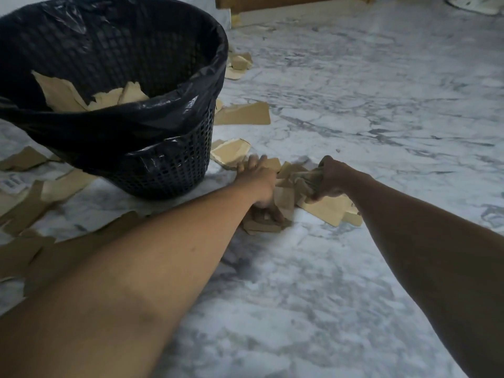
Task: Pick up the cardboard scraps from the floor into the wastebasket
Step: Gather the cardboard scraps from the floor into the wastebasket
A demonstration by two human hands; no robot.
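Observation:
A black mesh wastebasket (174, 165) lined with a black bag stands tilted at the upper left, with several cardboard scraps (65, 95) inside. Just right of its base lies a pile of brown cardboard scraps (289, 186) on the marble floor. My left hand (259, 184) presses into the pile from the left, fingers curled around scraps. From the right, my right hand (331, 177) is clenched on a bunch of scraps. A larger pale piece (324, 210) lies under the right hand.
More scraps lie loose: a flat piece (244, 114) and a curled one (230, 152) beside the basket, small bits (240, 62) behind it, and several pieces (30, 197) at the left. A wooden furniture edge (286, 2) runs along the top.

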